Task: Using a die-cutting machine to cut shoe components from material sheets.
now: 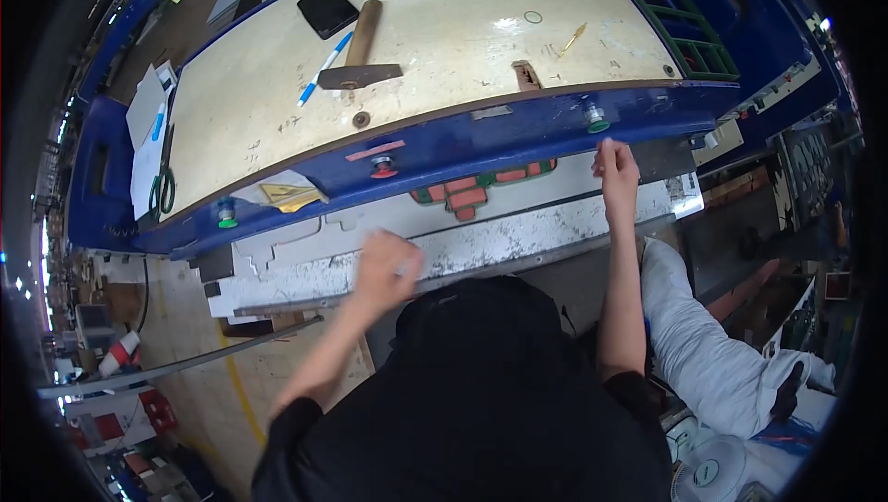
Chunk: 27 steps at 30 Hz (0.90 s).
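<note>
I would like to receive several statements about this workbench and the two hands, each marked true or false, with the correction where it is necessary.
1. The hammer lies on the pale worktop. True.
2. The left hand holds the hammer. False: the hammer lies apart from both hands.
3. The right hand is nearer to the right green button than to the red button. True.
4. The red button is left of the left green button. False: it is between the two green buttons.
5. The scissors lie at the right end of the bench. False: they lie at its left end.
</note>
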Tool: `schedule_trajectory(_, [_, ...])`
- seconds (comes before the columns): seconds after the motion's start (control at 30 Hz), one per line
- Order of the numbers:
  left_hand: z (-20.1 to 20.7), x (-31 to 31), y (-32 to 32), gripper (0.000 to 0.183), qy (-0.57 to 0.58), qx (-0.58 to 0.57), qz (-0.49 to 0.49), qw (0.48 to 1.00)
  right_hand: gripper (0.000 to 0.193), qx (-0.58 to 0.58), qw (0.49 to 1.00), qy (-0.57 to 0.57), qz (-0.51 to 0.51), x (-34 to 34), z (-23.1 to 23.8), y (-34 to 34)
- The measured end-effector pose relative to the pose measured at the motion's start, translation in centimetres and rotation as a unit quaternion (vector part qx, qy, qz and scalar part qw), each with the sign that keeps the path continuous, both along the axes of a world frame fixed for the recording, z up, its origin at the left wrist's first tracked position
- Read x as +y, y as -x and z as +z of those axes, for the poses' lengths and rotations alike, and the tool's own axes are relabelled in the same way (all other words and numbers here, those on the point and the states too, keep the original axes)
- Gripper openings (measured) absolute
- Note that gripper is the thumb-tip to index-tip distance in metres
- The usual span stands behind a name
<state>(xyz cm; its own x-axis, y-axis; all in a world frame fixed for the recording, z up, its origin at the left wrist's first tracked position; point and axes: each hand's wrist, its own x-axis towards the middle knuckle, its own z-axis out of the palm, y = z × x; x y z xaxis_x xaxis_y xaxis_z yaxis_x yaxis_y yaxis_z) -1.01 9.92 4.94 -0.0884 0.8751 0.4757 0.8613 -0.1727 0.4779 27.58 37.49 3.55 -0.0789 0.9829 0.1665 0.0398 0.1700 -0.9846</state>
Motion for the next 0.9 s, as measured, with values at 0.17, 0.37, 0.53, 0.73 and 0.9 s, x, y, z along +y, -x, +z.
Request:
schedule_trajectory(0.17, [-16.3,-4.9,-0.3,0.032,0.064,-0.049,0.152,0.985,0.03,-0.054,0.992,-0.047,0.103,3.2,-0.1,1.4])
schedule_trajectory(0.37, [-13.8,-3.5,1.5,0.05,0.101,-0.057,0.166,0.979,0.051,-0.004,0.993,0.074,0.088,1.5,-0.7,1.5])
schedule_trajectory(0.53, [-12.5,-4.3,1.7,0.05,0.156,-0.053,0.161,0.973,0.057,-0.002,0.968,0.249,0.012,-2.8,0.7,2.9])
schedule_trajectory(0.73, [-10.1,-3.2,0.4,0.043,0.169,-0.059,0.178,0.968,0.03,-0.371,0.906,-0.149,0.138,-9.5,-7.8,-0.5])
schedule_trajectory(0.9, [-10.0,-3.2,0.1,0.04,0.121,-0.076,0.211,0.967,0.042,-0.372,0.885,-0.249,0.129,-12.8,-7.9,1.0])
